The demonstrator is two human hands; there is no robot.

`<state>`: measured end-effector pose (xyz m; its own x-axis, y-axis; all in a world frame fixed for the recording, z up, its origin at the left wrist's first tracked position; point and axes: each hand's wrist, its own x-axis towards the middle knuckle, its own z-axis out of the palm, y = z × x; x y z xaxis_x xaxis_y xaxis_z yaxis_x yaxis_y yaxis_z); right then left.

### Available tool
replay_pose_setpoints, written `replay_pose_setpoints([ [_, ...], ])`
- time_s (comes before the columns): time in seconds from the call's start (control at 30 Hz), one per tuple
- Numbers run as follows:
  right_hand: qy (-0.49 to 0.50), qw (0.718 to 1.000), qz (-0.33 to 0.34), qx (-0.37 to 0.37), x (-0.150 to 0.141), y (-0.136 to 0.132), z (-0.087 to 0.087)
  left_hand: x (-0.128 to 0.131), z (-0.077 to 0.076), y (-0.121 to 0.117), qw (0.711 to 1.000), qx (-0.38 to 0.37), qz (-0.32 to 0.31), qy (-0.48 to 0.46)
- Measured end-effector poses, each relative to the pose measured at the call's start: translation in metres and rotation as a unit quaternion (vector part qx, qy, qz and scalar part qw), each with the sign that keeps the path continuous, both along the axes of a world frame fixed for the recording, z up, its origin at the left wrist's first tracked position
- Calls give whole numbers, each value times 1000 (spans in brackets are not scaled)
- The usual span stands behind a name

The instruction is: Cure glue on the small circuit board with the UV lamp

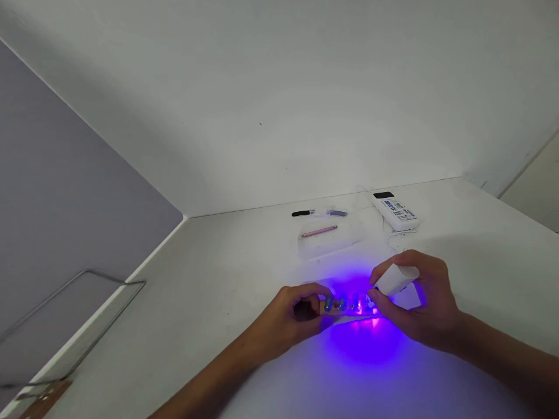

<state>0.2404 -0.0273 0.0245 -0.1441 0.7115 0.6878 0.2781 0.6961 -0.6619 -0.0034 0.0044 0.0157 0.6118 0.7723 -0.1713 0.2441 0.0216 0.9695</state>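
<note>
My left hand (286,317) pinches the left end of a short, narrow strip (336,311) between thumb and fingers. Small glossy blue pieces like false nail tips (342,304) stand in a row along it. In my right hand (430,305) is a white handheld UV lamp (395,279), gripped between thumb and fingers and tilted down over the strip's right end. Violet light from the lamp floods that end and the white surface below. The glare and my right hand hide the strip's far right part.
Behind the hands lie a black-handled tool (301,213), a grey-blue one (338,213) and a pink pen-like stick (320,231) near a clear sheet. A white box device (395,211) with a cord stands at the wall. A metal wire frame (105,326) is at lower left.
</note>
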Motion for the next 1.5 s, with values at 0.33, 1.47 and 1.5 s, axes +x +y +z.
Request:
replay_pose_setpoints([
  [0.33, 3, 1000, -5, 20, 0, 1, -1, -2, -3, -1, 1000, 1, 3, 0],
  [1.47, -60, 994, 30, 82, 1, -1, 3, -1, -1, -1, 1000, -7, 2, -4],
  [1.5, -62, 994, 32, 85, 1, -1, 3, -1, -1, -1, 1000, -7, 2, -5],
])
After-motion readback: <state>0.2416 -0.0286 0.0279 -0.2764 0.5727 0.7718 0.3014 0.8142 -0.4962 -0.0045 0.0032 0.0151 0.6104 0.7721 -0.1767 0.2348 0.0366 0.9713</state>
